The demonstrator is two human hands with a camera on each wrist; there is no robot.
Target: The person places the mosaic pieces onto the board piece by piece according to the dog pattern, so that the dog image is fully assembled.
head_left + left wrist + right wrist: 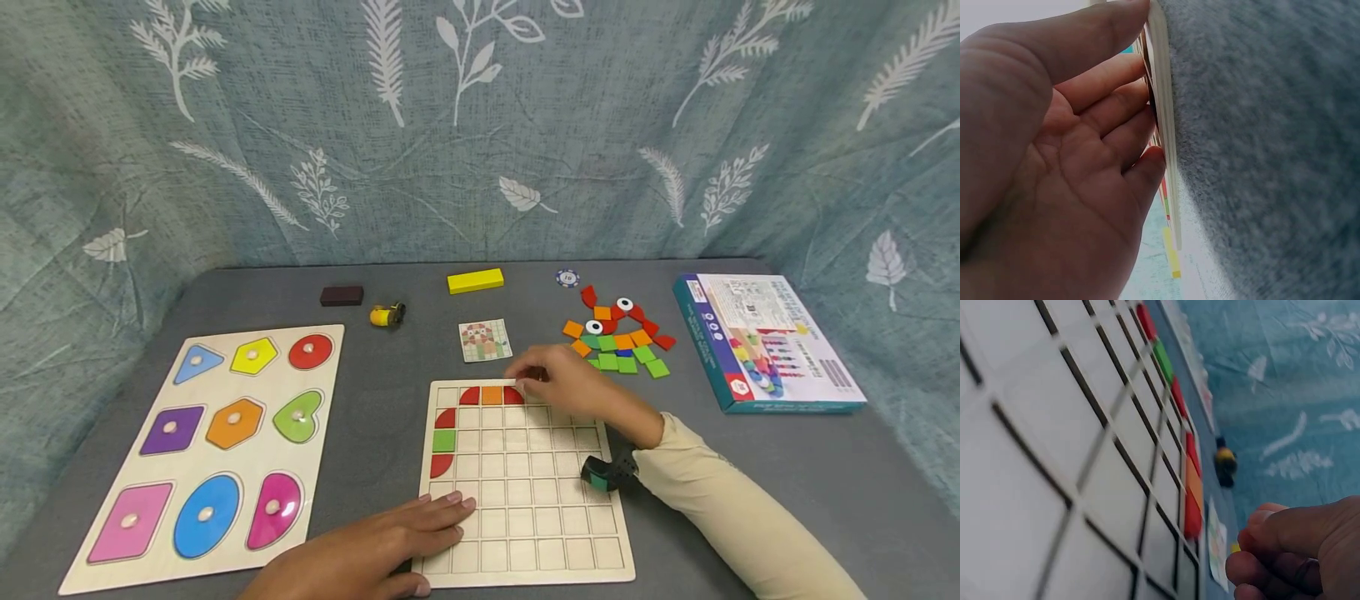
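Observation:
A square wooden grid board [525, 525] lies on the grey table. Along its top row sit a red rounded piece [470, 396], an orange square [492, 395] and another red piece [512, 395]. Down its left column are a red, a green [444, 441] and a red piece. My left hand [375, 542] rests on the board's lower left with fingers extended, thumb by the edge [1160, 75]. The right hand [562, 383] hovers at the top edge beside the last red piece, fingers loosely bent; in the right wrist view nothing shows between its fingertips [1254, 540].
Loose coloured tiles [624, 342] lie beyond the right hand. A pattern card [485, 341], yellow block [476, 281], dark block [341, 296], small yellow-black toy [387, 314] and chip [567, 277] lie behind. A shape puzzle [247, 458] is left, a box [772, 342] right.

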